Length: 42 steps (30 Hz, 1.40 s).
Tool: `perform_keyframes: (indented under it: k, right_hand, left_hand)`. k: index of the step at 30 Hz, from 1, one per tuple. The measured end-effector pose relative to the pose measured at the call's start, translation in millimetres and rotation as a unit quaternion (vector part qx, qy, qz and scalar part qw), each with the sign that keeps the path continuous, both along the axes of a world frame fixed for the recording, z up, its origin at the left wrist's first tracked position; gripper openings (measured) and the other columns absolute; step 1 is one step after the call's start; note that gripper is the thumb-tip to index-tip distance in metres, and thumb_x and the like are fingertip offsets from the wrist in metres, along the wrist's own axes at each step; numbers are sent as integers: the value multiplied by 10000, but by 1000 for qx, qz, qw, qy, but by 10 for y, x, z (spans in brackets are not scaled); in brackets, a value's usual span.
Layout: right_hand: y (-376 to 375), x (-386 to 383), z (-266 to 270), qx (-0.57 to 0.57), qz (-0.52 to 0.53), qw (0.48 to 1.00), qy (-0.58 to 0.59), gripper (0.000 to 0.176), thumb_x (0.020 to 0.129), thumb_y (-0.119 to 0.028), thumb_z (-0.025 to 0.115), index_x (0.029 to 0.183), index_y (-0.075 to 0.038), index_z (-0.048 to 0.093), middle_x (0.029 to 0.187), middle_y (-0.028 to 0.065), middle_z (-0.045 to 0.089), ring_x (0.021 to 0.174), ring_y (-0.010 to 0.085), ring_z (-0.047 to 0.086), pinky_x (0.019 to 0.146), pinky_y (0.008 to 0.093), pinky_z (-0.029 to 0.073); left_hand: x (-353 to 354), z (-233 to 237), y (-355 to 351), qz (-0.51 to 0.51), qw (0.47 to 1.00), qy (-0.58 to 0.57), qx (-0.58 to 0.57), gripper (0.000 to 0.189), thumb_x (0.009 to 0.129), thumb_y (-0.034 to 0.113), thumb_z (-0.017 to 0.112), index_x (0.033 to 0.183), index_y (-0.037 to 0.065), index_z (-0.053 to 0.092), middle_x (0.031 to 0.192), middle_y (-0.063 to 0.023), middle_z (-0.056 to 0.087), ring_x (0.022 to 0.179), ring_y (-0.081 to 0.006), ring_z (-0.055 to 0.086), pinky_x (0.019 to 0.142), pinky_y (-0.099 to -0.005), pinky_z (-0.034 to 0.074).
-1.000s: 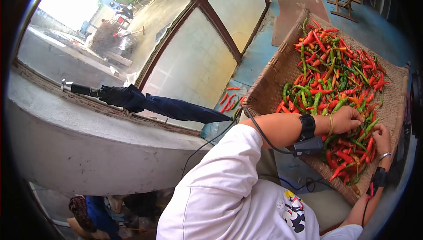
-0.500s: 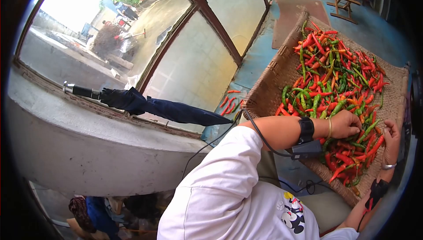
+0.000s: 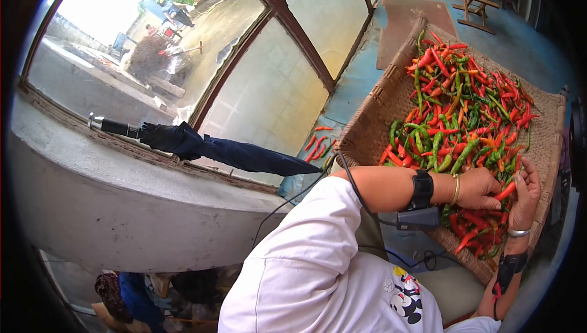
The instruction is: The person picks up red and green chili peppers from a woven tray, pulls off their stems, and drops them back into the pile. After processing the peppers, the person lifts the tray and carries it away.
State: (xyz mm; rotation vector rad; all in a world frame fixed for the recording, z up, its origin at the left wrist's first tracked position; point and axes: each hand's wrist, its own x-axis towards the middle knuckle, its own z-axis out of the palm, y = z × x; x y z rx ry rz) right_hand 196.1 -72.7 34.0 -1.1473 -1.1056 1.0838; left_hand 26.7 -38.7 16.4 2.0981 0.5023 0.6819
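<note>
A red chili pepper [image 3: 506, 192] spans the gap between my two hands, over the heap of red and green chili peppers [image 3: 449, 122]. My left hand [image 3: 480, 189], with a gold bangle and a black strap at the wrist, has curled fingers and thumb closed at the pepper's near end. At its other end my right hand [image 3: 526, 191], wearing a silver bangle, pinches with thumb and fingers. The fingertips partly cover the pepper's ends. Beneath both hands, the heap lies in a large woven basket [image 3: 379, 110].
A folded dark umbrella [image 3: 244, 154] leans along the window ledge [image 3: 122, 192] on the left. Several loose peppers [image 3: 317, 147] lie on the blue floor beside the basket. A cable [image 3: 351, 180] runs to a box on my left forearm. A folding stool [image 3: 475, 6] stands at the back.
My right hand has moved left and slightly up, meeting my left hand at the red chili pepper. My left hand has shifted slightly down.
</note>
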Motion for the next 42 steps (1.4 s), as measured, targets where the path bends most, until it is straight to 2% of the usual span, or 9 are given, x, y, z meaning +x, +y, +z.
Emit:
perform_keyframes:
  k: [8,10,13,17,23,25,28,31,42]
  right_hand:
    - [-22,57,1,-71,58,992,82,186,828,-229,500,891,-54,500,694,-38,482,516,11,427,420,124,294]
    - [-24,48,-23,-63,55,994,73,185,828,-245,500,850,-62,495,670,-37,479,497,12,416,409,129,288]
    - [-21,196,-52,-73,75,994,23,185,830,-255,498,799,-73,495,609,-37,458,457,14,386,386,143,273]
    - [84,538,-48,-67,11,993,101,162,834,-230,501,781,-77,505,514,-46,395,391,27,316,349,172,242]
    - [482,1321,-334,26,37,962,268,237,866,-244,452,1014,-67,505,756,11,500,663,66,458,571,174,366]
    - [416,769,-22,-70,-131,952,268,306,856,-243,471,1097,-54,475,923,70,533,813,113,503,686,211,401]
    - [395,875,-502,-79,11,994,-68,334,803,-167,509,1090,1,477,1024,109,514,917,172,495,752,258,399]
    - [254,562,-398,-32,110,882,-457,298,689,-44,531,978,26,522,905,107,522,826,191,497,707,274,395]
    - [104,185,17,92,-10,900,-425,116,695,13,478,811,1,476,751,42,433,671,117,423,608,221,345]
  left_hand:
    - [-3,38,-23,-6,998,-65,-22,285,743,269,574,641,8,520,516,-143,488,507,-315,512,464,-382,376]
    - [-19,102,-48,-39,973,-65,-217,269,755,253,566,666,3,519,517,-121,505,493,-264,533,460,-345,392]
    - [-10,3,18,-40,999,-6,-19,218,757,222,570,722,8,548,512,-78,529,495,-196,554,468,-298,414]
    - [16,-13,16,-51,990,-58,-116,180,753,174,575,835,14,569,548,-48,550,509,-148,561,482,-271,429]
    - [-21,37,83,31,950,-64,-304,203,788,93,522,957,-20,528,644,-53,562,487,-108,534,406,-237,446]
    - [19,-69,98,31,953,-79,-291,182,790,85,517,945,-8,538,642,-52,561,471,-99,524,355,-233,425]
    - [5,-34,73,29,955,-78,-286,149,775,74,527,901,3,560,651,-57,572,491,-105,529,397,-239,430]
    - [64,-184,97,30,971,-102,-215,127,747,60,548,857,3,574,657,-61,579,548,-115,546,486,-254,444]
    - [69,-207,101,70,976,-118,-167,138,692,43,577,824,0,572,700,-93,593,643,-174,578,585,-279,455]
